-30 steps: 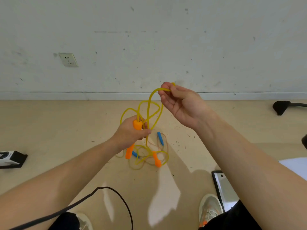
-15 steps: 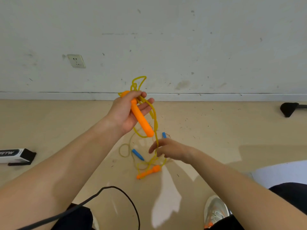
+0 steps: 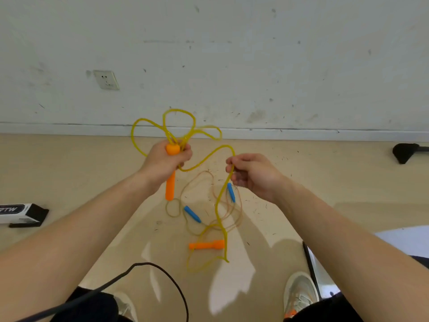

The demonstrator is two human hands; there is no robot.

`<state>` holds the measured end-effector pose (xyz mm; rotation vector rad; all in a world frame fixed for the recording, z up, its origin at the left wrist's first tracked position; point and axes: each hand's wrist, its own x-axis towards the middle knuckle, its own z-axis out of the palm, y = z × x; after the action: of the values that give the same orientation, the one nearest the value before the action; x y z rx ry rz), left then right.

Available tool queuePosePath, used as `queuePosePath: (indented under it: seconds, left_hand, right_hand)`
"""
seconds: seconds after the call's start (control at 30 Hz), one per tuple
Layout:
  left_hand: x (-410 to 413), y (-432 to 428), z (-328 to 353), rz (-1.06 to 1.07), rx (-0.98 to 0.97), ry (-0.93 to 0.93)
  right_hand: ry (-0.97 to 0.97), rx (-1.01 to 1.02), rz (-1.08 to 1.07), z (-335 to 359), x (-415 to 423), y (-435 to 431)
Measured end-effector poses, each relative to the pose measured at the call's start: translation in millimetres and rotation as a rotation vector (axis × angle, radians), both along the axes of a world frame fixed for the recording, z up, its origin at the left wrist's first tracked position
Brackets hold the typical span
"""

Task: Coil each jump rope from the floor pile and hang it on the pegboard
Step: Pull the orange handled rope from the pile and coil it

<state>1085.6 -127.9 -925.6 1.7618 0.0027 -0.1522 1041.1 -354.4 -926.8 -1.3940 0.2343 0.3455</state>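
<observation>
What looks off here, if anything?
The yellow rope is no neat coil: uneven loops splay above the left hand, the right hand pinches a slack strand, and its second orange handle lies on the floor beside the blue-handled rope.

Wall socket (image 3: 106, 80); box (image 3: 21, 213) on floor left; black cable (image 3: 151, 263); possibly stand foot (image 3: 405, 153) right

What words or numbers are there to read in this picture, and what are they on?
"TW", after a letter cut off by the picture's edge: on the black and white box lying on the floor at the left.
No other text can be read.
</observation>
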Motion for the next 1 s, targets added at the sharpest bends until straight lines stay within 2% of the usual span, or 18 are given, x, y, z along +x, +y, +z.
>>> queuePosePath:
  seconds: [0.07, 0.13, 0.27, 0.3, 0.37, 0.43, 0.5, 0.7, 0.8, 0.87, 1.0]
  left_hand:
    - [-9.2, -5.6, -9.1, -0.172, 0.029, 0.059]
    - [-21.1, -15.1, -15.0, -0.29, -0.078, 0.196]
    - [-38.5, -30.4, -11.5, -0.352, -0.331, 0.389]
    - [-41.5, -33.2, -8.6, -0.374, -0.297, 0.376]
    - [-47.2, -39.0, -5.0, -0.411, -0.109, 0.289]
    - [-50.7, -45.6, -4.0, -0.356, -0.008, 0.24]
    - [-50.2, -49.7, -1.3, -0.26, -0.035, 0.249]
    - [-34.7, -50.7, 19.9, -0.111, -0.216, 0.299]
    - [-26.9, -49.2, 30.7, -0.064, -0.333, 0.307]
    - [-20.6, -46.7, 37.4, -0.037, -0.416, 0.33]
    - [-11.5, -41.8, 44.7, -0.008, -0.551, 0.372]
  right_hand:
    - [-0.012, 0.155, -0.056, 15.4, 2.9, 0.7]
    - [-0.03, 0.259, -0.119, 26.5, 5.2, 1.2]
    - [-0.059, 0.349, -0.241, 36.4, 9.2, -3.7]
    - [-0.058, 0.353, -0.268, 37.1, 9.5, -6.0]
    - [-0.043, 0.367, -0.315, 36.8, 9.3, -9.2]
    - [-0.03, 0.358, -0.349, 35.6, 7.1, -9.4]
    - [-0.026, 0.271, -0.346, 33.4, 5.6, -9.8]
    - [0.077, -0.209, -0.177, 20.5, -6.0, -8.8]
    - [0.137, -0.389, 0.011, -2.0, -16.8, 4.2]
    - [0.103, -0.501, 0.201, -24.2, -23.4, 14.9]
    - [0.061, -0.541, 0.475, -51.5, -38.8, 34.9]
